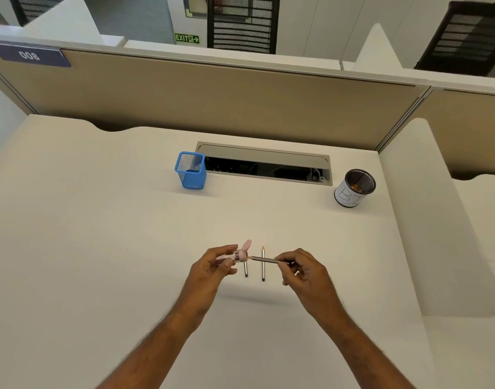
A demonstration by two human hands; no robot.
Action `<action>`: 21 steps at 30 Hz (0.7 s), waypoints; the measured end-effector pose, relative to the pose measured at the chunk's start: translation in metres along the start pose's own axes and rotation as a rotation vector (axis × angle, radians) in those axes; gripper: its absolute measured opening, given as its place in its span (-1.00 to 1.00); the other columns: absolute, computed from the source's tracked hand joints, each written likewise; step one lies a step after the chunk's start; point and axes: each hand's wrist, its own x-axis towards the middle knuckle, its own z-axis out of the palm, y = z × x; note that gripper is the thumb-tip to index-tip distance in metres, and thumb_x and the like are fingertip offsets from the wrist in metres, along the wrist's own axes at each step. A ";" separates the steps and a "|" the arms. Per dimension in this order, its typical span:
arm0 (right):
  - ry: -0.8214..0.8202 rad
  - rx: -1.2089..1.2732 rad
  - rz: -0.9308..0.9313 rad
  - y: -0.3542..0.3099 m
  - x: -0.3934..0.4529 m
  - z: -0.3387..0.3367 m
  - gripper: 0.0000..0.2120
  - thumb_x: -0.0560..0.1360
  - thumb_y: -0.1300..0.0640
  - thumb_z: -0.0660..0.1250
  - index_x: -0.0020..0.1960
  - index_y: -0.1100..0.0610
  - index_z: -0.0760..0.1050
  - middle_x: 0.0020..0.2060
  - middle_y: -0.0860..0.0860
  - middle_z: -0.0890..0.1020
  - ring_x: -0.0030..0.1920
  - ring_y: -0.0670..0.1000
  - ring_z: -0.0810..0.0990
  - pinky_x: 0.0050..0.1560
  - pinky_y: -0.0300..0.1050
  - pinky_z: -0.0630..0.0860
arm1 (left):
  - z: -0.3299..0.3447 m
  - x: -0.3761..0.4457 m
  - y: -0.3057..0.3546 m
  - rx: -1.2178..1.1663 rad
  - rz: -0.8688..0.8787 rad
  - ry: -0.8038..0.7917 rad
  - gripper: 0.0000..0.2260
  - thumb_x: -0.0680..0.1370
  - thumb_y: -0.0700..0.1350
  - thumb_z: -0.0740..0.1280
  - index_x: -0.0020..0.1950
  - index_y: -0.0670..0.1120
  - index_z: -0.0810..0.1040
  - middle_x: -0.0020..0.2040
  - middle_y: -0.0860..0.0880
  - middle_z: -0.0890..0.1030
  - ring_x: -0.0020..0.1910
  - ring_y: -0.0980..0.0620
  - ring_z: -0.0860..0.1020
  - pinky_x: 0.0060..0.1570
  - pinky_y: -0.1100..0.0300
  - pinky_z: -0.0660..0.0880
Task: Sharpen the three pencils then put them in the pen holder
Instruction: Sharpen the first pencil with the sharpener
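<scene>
My left hand [212,269] grips a small pink sharpener [242,252] with an ear-shaped top. My right hand [305,272] pinches a grey pencil [264,259] held level, its tip pointing left, just at the sharpener's opening. Two more pencils lie side by side on the desk below: one [246,269] partly hidden behind the sharpener, the other [263,266] with its point facing away from me. A blue square mesh pen holder [190,171] stands farther back on the left.
A round black mesh cup [354,188] with a white paper label stands at the back right. An open cable tray slot [264,167] lies behind the blue holder. A tan partition [212,99] walls the desk's far edge, and a white side panel [426,220] borders the right.
</scene>
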 end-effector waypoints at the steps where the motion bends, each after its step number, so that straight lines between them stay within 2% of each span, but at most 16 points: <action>1: 0.004 0.002 0.001 0.000 0.000 0.000 -0.82 0.62 0.26 0.41 0.01 0.00 0.68 -0.10 -0.11 0.64 -0.27 -0.02 0.66 -0.21 -0.28 0.54 | 0.000 0.000 0.000 -0.001 0.000 -0.004 -0.76 0.74 -0.07 0.35 0.30 0.24 0.69 0.20 0.13 0.79 0.10 0.06 0.77 0.19 0.15 0.54; 5: 0.010 -0.009 -0.012 -0.001 -0.001 -0.001 -0.83 0.63 0.25 0.41 0.03 0.00 0.68 -0.09 -0.12 0.63 -0.26 0.00 0.67 -0.22 -0.33 0.52 | -0.002 0.001 -0.001 0.003 -0.001 -0.019 -0.75 0.73 -0.07 0.35 0.28 0.26 0.69 0.21 0.12 0.79 0.11 0.06 0.77 0.31 0.05 0.55; 11: 0.005 -0.030 -0.031 0.000 0.000 0.001 -0.84 0.63 0.25 0.41 0.04 0.00 0.67 -0.08 -0.14 0.63 -0.28 0.00 0.67 -0.22 -0.30 0.51 | -0.001 0.003 -0.003 -0.002 -0.019 -0.029 -0.75 0.74 -0.06 0.34 0.27 0.27 0.70 0.21 0.11 0.79 0.11 0.06 0.76 0.44 -0.05 0.52; 14: -0.013 -0.050 -0.053 0.000 0.001 0.001 -0.85 0.63 0.25 0.41 0.07 0.01 0.68 -0.08 -0.12 0.62 -0.23 0.01 0.68 -0.19 -0.35 0.51 | 0.000 0.002 -0.003 0.003 -0.016 -0.036 -0.74 0.74 -0.08 0.34 0.26 0.27 0.70 0.19 0.12 0.79 0.09 0.07 0.76 0.41 0.00 0.53; 17: -0.039 -0.098 -0.099 -0.003 0.001 -0.001 -0.84 0.63 0.24 0.41 0.09 0.00 0.67 -0.05 -0.12 0.61 -0.17 0.01 0.68 -0.18 -0.40 0.47 | 0.000 0.001 -0.002 0.018 -0.005 -0.055 -0.76 0.74 -0.09 0.36 0.28 0.23 0.69 0.18 0.14 0.80 0.09 0.09 0.76 0.28 0.10 0.53; 21: -0.019 -0.137 -0.156 -0.005 0.003 -0.002 -0.87 0.63 0.23 0.42 0.09 0.03 0.67 -0.04 -0.13 0.62 -0.16 0.00 0.68 -0.15 -0.42 0.47 | -0.003 0.004 -0.005 -0.076 0.025 -0.049 -0.73 0.69 -0.21 0.43 0.35 0.07 0.63 0.20 0.07 0.77 0.16 -0.06 0.75 0.28 0.08 0.61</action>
